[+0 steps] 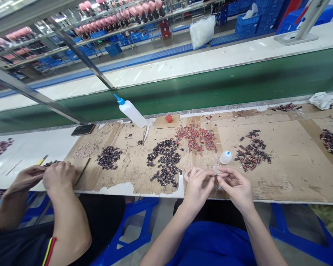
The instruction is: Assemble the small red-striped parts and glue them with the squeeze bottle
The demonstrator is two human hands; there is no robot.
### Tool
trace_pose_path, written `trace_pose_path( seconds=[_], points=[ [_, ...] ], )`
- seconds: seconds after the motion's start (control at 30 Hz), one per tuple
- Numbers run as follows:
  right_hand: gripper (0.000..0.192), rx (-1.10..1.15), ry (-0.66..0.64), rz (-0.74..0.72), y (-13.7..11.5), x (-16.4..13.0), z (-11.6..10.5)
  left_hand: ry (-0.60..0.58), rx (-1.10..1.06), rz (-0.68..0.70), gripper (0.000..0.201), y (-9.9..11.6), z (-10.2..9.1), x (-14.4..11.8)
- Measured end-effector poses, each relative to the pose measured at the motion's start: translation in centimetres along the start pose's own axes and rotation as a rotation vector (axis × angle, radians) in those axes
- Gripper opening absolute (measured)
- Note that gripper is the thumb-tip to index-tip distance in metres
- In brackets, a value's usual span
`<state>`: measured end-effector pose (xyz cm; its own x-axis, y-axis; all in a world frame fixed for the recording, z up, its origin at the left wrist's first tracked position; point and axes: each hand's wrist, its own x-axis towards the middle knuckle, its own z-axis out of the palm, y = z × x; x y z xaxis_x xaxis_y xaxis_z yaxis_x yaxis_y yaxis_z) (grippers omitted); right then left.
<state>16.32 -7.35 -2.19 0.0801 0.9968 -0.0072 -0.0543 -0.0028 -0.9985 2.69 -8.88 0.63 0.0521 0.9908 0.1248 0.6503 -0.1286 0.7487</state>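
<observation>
My left hand (197,183) and my right hand (235,184) meet above the front edge of the cardboard-covered bench, thumbs and fingertips pinched close together. Whatever sits between the fingertips is too small to name. Just beyond them stands a small white bottle (225,157) with a blue tip. A pile of small black parts (166,162) lies to the left of my left hand. Farther back is a spread of small red-and-metal parts (197,138). To the right of the small bottle lies a heap of black-and-red pieces (252,152).
A co-worker's hands (58,175) work at the left beside another pile of black parts (109,157). A large white squeeze bottle (133,113) leans at the back, near a red cap (169,118) and a phone (83,129). A green belt (166,92) runs behind the bench.
</observation>
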Motion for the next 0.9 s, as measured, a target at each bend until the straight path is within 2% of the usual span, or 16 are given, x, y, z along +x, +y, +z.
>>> trace_pose_path(
  seconds=[0.1,0.2,0.33,0.43,0.5,0.63,0.77,0.9],
  points=[
    [0.030,-0.090,0.009,-0.071,-0.3,0.0,-1.1,-0.006,-0.005,0.045,0.017,-0.2,0.1,0.0],
    [0.022,-0.249,0.112,-0.170,-0.5,0.7,-3.2,0.015,0.046,0.036,0.027,-1.6,-0.8,0.3],
    [0.020,-0.411,0.335,-0.269,-0.6,2.7,-6.0,0.170,0.245,-0.069,0.021,-4.8,-3.0,0.4],
    [0.023,-0.546,0.418,-0.359,-0.7,3.9,-6.8,0.257,0.335,-0.131,0.022,-6.6,-4.0,0.4],
    [0.028,-0.659,0.411,-0.438,-0.7,4.3,-6.5,0.270,0.357,-0.141,0.022,-7.2,-4.2,0.5],
    [0.047,-0.847,0.252,-0.559,0.2,4.6,-5.0,0.224,0.381,-0.113,0.023,-7.6,-4.3,0.7],
    [0.044,-0.912,0.152,-0.528,1.4,5.3,-3.4,0.126,0.436,-0.085,0.023,-7.7,-5.0,1.0],
    [0.038,-0.825,0.133,-0.489,1.6,5.6,-2.9,0.034,0.509,-0.055,0.027,-7.8,-5.8,1.0]
  ],
)
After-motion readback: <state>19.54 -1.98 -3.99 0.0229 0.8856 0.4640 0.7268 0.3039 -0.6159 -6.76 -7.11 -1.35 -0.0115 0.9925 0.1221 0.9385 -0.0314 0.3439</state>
